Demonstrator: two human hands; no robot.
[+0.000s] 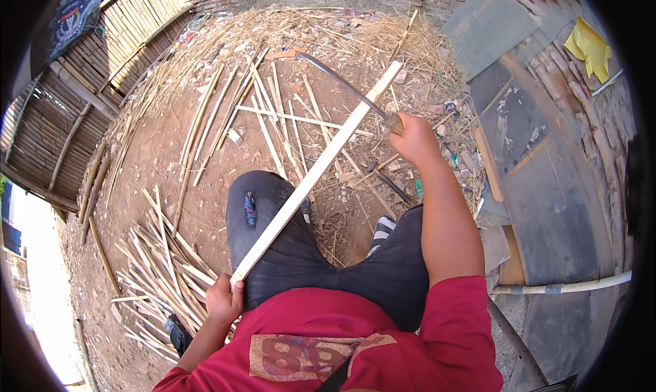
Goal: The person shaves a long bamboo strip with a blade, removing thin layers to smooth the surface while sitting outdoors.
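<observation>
My left hand (224,298) is closed around the lower end of a long pale bamboo slat (316,173). The slat slants up and to the right across my left thigh, its far end free. In my right hand (415,138) is the wooden handle of a long knife with a slim curved blade (335,76). That blade points away to the upper left and crosses the slat near its far end. Whether its edge touches the slat I cannot tell.
A heap of split bamboo strips (154,269) lies at my left. More strips (277,112) are scattered on the dirt ahead, with dry straw (410,40) beyond. A dark stick-like tool (395,187) rests near my right foot. Dark boards (540,173) lean along the right side.
</observation>
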